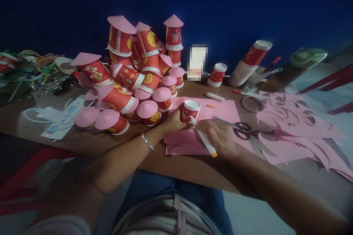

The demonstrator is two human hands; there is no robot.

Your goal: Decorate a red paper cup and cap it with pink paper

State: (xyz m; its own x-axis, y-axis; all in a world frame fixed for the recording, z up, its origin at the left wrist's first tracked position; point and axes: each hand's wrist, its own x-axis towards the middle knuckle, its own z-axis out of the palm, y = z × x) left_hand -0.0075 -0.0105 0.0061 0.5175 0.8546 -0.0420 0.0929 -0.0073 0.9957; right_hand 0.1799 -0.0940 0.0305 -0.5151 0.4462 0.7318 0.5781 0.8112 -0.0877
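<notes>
Our left hand (174, 122) holds the small red paper cup with a white rim (188, 114), nearly upright over the pink paper sheets (182, 149). The cup lies left of our right hand (217, 134), which grips the white orange-ended tube (205, 141) — its long axis slanting from the cup's side back towards us, rightward.

On the left, the pile of cups with pink cone hats (129, 77) is a high obstacle; a hand cannot pass straight there. Behind the pink sheets, the single red cup (217, 75) stands upright, with some free room on its right before the leaning stack of cups (250, 62). To the right, the scissors (237, 126) and the paper scraps (298, 128) block a low way. The table's front edge (149, 159) gives an open strip.
</notes>
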